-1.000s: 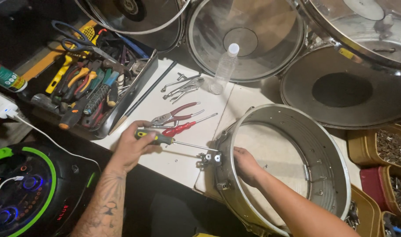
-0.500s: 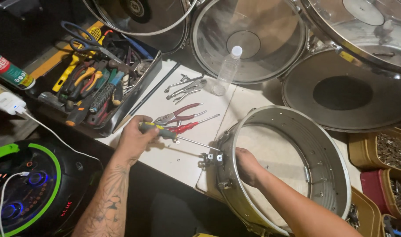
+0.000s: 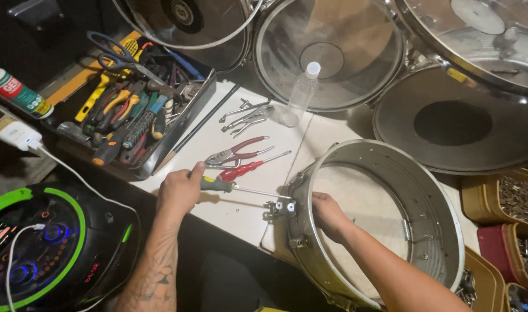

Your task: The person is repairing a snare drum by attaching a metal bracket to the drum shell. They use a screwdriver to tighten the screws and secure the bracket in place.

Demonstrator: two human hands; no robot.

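My left hand (image 3: 180,190) grips a screwdriver (image 3: 241,188) with a yellow and dark handle. Its shaft runs right to a small metal lug (image 3: 280,208) on the outside of a silver drum shell (image 3: 425,202). My right hand (image 3: 327,215) reaches inside the shell and presses against the wall behind that lug. The shell lies on its side on the white tabletop (image 3: 229,214), open toward me.
Red-handled pliers (image 3: 238,153), a red screwdriver (image 3: 246,169) and metal drum keys (image 3: 246,115) lie on the table. A tool tray (image 3: 131,115) stands at left, a plastic bottle (image 3: 298,95) behind. Drums ring the back. A green-lit speaker (image 3: 56,248) sits lower left; boxes of hardware (image 3: 515,199) at right.
My left hand has lifted the screwdriver off the table and brought its tip to the lug on the shell. My right hand stays inside the shell.
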